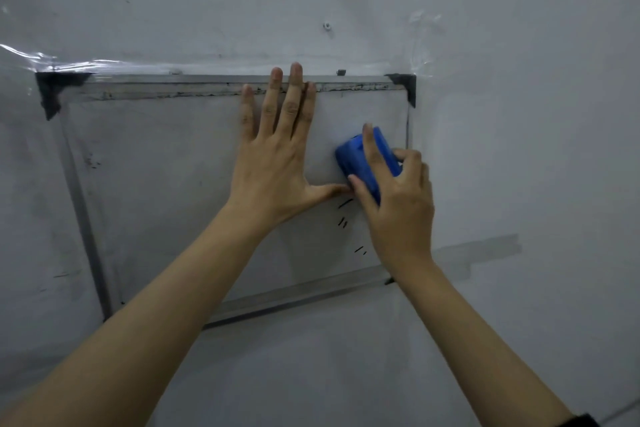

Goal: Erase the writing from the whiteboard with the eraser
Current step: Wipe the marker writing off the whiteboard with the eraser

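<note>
A small whiteboard (166, 191) in a metal frame hangs on a pale wall. My left hand (277, 152) lies flat on its upper middle, fingers spread, fingertips reaching the top frame. My right hand (394, 198) grips a blue eraser (356, 159) pressed against the board near its right edge. A few short black marks (344, 218) show just below the eraser, between my two wrists. Faint smudges sit near the board's left edge. The eraser's pad side is hidden.
Black tape holds the top left corner (55, 90) and top right corner (405, 85) of the frame. Clear tape (69, 64) runs along the wall above. A grey painted patch (485, 250) lies right of the board. A small screw (326, 25) sits higher up.
</note>
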{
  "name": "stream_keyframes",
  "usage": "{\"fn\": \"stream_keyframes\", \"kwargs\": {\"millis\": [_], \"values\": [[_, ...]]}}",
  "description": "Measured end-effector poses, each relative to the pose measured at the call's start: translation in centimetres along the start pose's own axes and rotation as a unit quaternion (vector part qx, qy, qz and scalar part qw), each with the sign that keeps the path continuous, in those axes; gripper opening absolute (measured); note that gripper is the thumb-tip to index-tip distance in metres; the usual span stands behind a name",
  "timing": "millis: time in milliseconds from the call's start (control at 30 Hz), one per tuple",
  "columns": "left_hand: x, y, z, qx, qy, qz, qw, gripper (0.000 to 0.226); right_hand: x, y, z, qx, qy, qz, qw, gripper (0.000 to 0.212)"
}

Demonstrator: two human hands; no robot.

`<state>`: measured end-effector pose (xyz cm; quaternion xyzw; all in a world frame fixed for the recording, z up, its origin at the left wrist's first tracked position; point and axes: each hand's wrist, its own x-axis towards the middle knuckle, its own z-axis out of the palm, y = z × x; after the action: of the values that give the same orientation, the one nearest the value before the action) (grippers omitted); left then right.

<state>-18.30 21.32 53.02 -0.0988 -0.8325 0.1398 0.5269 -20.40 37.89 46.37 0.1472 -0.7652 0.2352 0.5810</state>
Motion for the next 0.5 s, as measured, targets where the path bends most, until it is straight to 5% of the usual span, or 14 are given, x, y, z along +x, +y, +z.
{"fn": "stream_keyframes", "kwargs": {"millis": [133,300,433,500], "values": [[-0.1,-0.1,-0.3,0.005,-0.016,-0.002,1.0,0.133,1.5,1.7,-0.4,0.024,0.033,0.139,0.989,0.063],[-0.1,0.0,-0.6,-0.004,-0.022,0.001,1.0,0.135,-1.0,1.0,-0.6,-0.003,-0.028,-0.006,1.0,0.063],[-0.2,-0.2,-0.4,0.008,-0.03,0.007,1.0,0.14,1.4,2.4,-0.9,0.027,0.009,0.141,0.99,0.063],[-0.1,-0.2,-0.6,0.007,-0.035,0.013,0.999,0.141,0.8,0.9,-0.5,0.037,0.012,0.126,0.991,0.064]]}}
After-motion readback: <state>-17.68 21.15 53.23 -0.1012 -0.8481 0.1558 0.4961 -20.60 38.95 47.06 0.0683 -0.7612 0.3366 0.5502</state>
